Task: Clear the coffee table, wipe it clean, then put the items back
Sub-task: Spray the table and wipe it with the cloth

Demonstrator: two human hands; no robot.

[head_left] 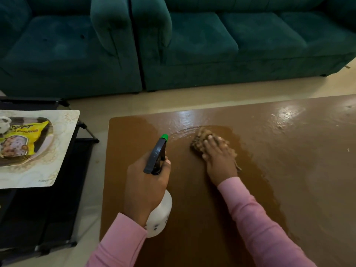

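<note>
Coffee table [289, 170], brown glossy rectangular top, fills the lower right of the view; wet sheen covers its far and right parts, near-left part looks dry. Right hand [217, 157] lies flat on a tan knobbly cleaning cloth [202, 140], fingers [211, 140] spread and pressing it to the tabletop; cloth sticks out beyond the fingertips and sits at the edge of the wet patch. Left hand [146, 182] is wrapped closed around the neck of a white plastic spray bottle [160, 211] with dark grey trigger head and green nozzle tip, held over the table's left part, nozzle facing the cloth. Both sleeves pink. Left of the table, apart from it: black frame rack [57, 199] carrying a pale patterned mat [63, 135] with a yellow snack bag [23, 139] on it. Dark green sofa [192, 45] beyond.
</note>
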